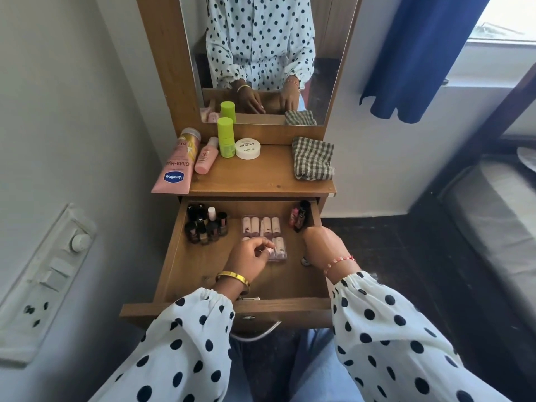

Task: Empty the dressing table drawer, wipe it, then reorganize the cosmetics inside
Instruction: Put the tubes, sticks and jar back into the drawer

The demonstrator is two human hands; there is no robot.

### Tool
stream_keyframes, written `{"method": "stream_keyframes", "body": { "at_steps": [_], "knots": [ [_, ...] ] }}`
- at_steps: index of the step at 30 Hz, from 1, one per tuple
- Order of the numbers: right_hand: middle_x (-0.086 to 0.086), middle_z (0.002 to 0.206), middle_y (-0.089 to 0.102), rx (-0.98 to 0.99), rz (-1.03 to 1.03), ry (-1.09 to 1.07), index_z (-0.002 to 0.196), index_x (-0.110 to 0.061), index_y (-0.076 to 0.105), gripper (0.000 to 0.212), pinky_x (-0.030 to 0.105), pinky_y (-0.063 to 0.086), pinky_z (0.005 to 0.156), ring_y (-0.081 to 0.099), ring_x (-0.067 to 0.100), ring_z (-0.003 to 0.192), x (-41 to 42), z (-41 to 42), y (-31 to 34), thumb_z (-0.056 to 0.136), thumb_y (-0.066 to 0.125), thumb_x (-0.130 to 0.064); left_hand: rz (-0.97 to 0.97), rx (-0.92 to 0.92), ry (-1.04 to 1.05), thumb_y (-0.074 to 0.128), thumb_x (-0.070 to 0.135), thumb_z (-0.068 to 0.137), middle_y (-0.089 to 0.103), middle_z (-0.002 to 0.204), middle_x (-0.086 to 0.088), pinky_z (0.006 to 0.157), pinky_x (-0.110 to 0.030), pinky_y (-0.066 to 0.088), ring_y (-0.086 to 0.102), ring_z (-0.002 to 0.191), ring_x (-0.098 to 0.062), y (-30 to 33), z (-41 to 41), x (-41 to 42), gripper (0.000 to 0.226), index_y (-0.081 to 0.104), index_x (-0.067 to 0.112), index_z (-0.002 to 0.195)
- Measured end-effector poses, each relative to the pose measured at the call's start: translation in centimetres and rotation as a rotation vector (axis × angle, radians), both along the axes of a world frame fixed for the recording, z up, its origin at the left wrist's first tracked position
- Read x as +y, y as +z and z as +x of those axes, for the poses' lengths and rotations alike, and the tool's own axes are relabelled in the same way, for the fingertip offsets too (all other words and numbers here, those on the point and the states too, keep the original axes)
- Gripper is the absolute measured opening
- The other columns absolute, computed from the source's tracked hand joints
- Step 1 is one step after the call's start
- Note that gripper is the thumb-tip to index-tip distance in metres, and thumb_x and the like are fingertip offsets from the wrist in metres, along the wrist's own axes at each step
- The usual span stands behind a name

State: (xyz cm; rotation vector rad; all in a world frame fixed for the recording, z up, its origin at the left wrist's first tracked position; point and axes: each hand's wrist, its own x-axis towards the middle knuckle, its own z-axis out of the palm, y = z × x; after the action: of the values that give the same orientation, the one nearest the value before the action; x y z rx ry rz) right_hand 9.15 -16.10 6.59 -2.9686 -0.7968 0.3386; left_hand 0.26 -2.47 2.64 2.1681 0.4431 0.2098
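The wooden drawer (185, 268) is pulled out below the dressing table top. Inside it, several dark nail polish bottles (206, 225) stand at the back left. A clear tray of pink lipsticks (264, 227) lies in the middle. My left hand (251, 256) pinches a small pink lipstick (270, 251) at the tray's near end. My right hand (324, 245) rests at the drawer's right side, its fingers hidden behind it, beside a black tube and a pink tube (300, 217) in the back right corner.
On the table top (261, 178) lie a pink Vaseline tube (175, 166), a pink bottle (206, 156), a green bottle (226, 137), a white round jar (247, 148) and a folded checked cloth (312, 158). A mirror stands behind. A bed lies to the right, a wall switchboard to the left.
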Motion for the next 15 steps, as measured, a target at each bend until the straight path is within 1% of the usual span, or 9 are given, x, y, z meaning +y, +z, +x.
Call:
{"method": "stream_keyframes", "body": {
  "at_steps": [3,5,7,8,9,11,12,13,15],
  "knots": [
    [0.012,0.104,0.064,-0.094,0.068,0.039,0.108,-0.006,0.063,0.022,0.033,0.053,0.079,0.063,0.029,0.093,0.3,0.0,0.1,0.089,0.054,-0.011,0.069,-0.035,-0.043,0.057,0.012,0.086,0.068,0.105,-0.003,0.081,-0.022,0.047,0.062,0.094,-0.016,0.1,-0.2,0.1,0.015,0.069,0.015,0.095],
    [0.01,0.102,0.063,-0.161,0.156,0.082,0.104,-0.007,0.065,0.019,0.033,0.052,0.076,0.062,0.027,0.091,0.8,0.2,0.5,0.09,0.053,-0.014,0.063,-0.065,-0.045,0.057,0.01,0.085,0.069,0.104,-0.002,0.082,-0.025,0.049,0.063,0.093,-0.016,0.4,-0.2,0.5,0.016,0.068,0.016,0.094],
    [0.008,0.098,0.063,-0.163,0.269,0.097,0.096,-0.009,0.065,0.017,0.03,0.05,0.07,0.06,0.024,0.086,1.7,0.4,1.4,0.09,0.054,-0.018,0.055,-0.104,-0.008,0.057,0.007,0.085,0.069,0.102,-0.002,0.081,-0.025,0.05,0.063,0.091,-0.014,1.0,-0.2,1.3,0.017,0.068,0.016,0.093],
    [0.007,0.095,0.062,-0.145,0.325,0.092,0.092,-0.009,0.066,0.016,0.027,0.048,0.066,0.059,0.022,0.082,2.4,0.6,1.9,0.089,0.055,-0.021,0.06,-0.128,0.019,0.057,0.006,0.084,0.069,0.101,-0.002,0.079,-0.023,0.05,0.062,0.09,-0.013,1.3,-0.2,2.0,0.018,0.069,0.015,0.093],
    [0.007,0.092,0.063,-0.12,0.377,0.085,0.089,-0.009,0.066,0.017,0.026,0.046,0.065,0.057,0.02,0.079,3.3,0.7,2.5,0.088,0.056,-0.022,0.063,-0.155,0.045,0.057,0.004,0.084,0.069,0.101,-0.003,0.077,-0.017,0.048,0.061,0.088,-0.011,1.7,-0.2,2.7,0.018,0.069,0.013,0.094],
    [0.007,0.089,0.065,-0.053,0.465,0.081,0.089,-0.007,0.067,0.019,0.03,0.052,0.069,0.059,0.02,0.078,5.5,0.9,3.6,0.087,0.057,-0.023,0.062,-0.185,0.096,0.057,0.003,0.085,0.068,0.099,-0.001,0.07,-0.001,0.041,0.057,0.084,-0.005,2.6,-0.4,4.6,0.018,0.068,0.011,0.097],
    [0.007,0.088,0.066,-0.012,0.499,0.091,0.09,-0.008,0.068,0.018,0.033,0.054,0.072,0.062,0.021,0.08,6.8,1.0,4.1,0.087,0.058,-0.022,0.067,-0.189,0.127,0.057,0.005,0.086,0.067,0.098,0.001,0.068,0.002,0.04,0.056,0.083,-0.002,3.1,-0.5,5.8,0.018,0.068,0.012,0.098],
    [0.007,0.088,0.068,0.029,0.532,0.098,0.09,-0.008,0.068,0.017,0.034,0.055,0.075,0.063,0.022,0.082,8.0,1.1,4.5,0.086,0.057,-0.02,0.069,-0.189,0.164,0.057,0.008,0.087,0.066,0.097,0.003,0.069,0.001,0.04,0.056,0.082,-0.003,3.6,-0.6,6.9,0.017,0.068,0.014,0.098],
    [0.009,0.09,0.069,0.112,0.603,0.099,0.091,-0.007,0.069,0.016,0.033,0.053,0.079,0.063,0.022,0.086,10.7,1.1,5.1,0.086,0.057,-0.018,0.046,-0.205,0.265,0.057,0.012,0.087,0.067,0.098,0.0,0.073,-0.015,0.045,0.057,0.082,-0.009,4.5,-0.6,9.1,0.014,0.068,0.016,0.096]
  ]
}}
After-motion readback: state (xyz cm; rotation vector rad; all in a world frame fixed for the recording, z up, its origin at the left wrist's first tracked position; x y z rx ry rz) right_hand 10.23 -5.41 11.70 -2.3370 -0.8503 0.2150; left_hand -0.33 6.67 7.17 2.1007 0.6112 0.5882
